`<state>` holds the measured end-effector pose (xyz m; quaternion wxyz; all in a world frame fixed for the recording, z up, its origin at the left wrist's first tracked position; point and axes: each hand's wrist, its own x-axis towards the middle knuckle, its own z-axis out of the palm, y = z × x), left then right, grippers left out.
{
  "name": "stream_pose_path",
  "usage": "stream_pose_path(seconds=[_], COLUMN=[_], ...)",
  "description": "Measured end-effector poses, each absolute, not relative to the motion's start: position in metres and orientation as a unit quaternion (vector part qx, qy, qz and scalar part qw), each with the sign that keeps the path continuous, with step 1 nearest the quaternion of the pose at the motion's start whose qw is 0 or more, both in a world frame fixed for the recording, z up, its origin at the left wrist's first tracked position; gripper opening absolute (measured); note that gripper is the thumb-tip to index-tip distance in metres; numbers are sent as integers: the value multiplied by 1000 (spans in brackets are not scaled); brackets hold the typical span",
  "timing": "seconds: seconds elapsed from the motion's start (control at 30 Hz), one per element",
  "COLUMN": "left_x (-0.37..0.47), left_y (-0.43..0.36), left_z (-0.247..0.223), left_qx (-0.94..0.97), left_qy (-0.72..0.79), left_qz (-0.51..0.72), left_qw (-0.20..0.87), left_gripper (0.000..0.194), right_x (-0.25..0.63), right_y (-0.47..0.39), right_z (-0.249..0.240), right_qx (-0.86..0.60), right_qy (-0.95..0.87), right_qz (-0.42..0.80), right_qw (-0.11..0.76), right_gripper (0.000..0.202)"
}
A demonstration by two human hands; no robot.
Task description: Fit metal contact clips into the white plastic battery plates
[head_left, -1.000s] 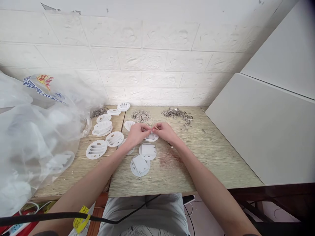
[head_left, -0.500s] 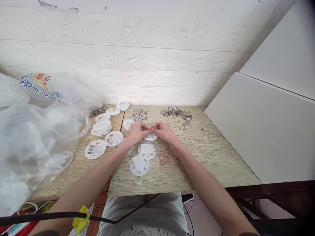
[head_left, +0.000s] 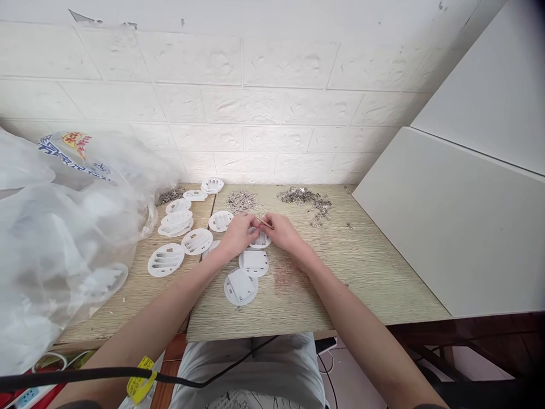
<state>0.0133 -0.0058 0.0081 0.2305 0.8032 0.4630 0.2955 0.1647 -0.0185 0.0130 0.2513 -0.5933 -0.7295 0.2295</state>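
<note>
A thin tan stick (head_left: 264, 222) is pinched in my right hand (head_left: 283, 230), its tip angled toward my left fingers. My left hand (head_left: 238, 234) has its fingertips drawn together close beside that tip, and whatever they grip is too small or hidden. Right below both hands lies a round white plastic battery case (head_left: 260, 240), partly covered by my fingers. Nearer to me, two more cases lie face down, one (head_left: 254, 262) overlapping the other (head_left: 240, 287). Just left of my left hand is a case (head_left: 221, 221) with its slots upward.
Beyond my hands are a pile of small metal pieces (head_left: 242, 200) and a heap of metal contacts (head_left: 300, 196). Several white cases (head_left: 166, 260) spread over the left side, beside a large clear plastic bag (head_left: 85, 227). A white panel (head_left: 447, 221) leans at the right.
My left hand has shifted slightly, uncovering more of the case at its left. The stick's tip has moved a little left and down. The whole view has shifted slightly.
</note>
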Motion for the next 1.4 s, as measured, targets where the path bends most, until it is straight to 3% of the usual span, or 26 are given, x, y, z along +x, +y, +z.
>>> stream_pose_path(seconds=[0.23, 0.47, 0.73, 0.9, 1.17, 1.4], left_x=[13, 10, 9, 10, 10, 11], left_y=[-7, -5, -6, -6, -4, -4], left_z=[4, 8, 7, 8, 4, 5], left_qx=[820, 803, 765, 752, 759, 764], left_qy=[457, 461, 467, 482, 470, 468], left_qz=[281, 276, 307, 313, 316, 314], left_qw=[200, 256, 321, 322, 322, 313], left_gripper=[9, 6, 8, 9, 9, 12], right_x=[165, 170, 193, 213, 194, 168], right_y=[-20, -25, -17, -7, -2, 1], right_z=[13, 19, 28, 21, 2, -1], right_qx=[-589, -587, -667, -728, -587, -638], right_qy=[-739, -769, -679, -630, -770, -729], right_qz=[220, 147, 71, 6, 26, 52], right_qw=[243, 204, 299, 270, 248, 242], right_gripper=[16, 26, 33, 24, 25, 25])
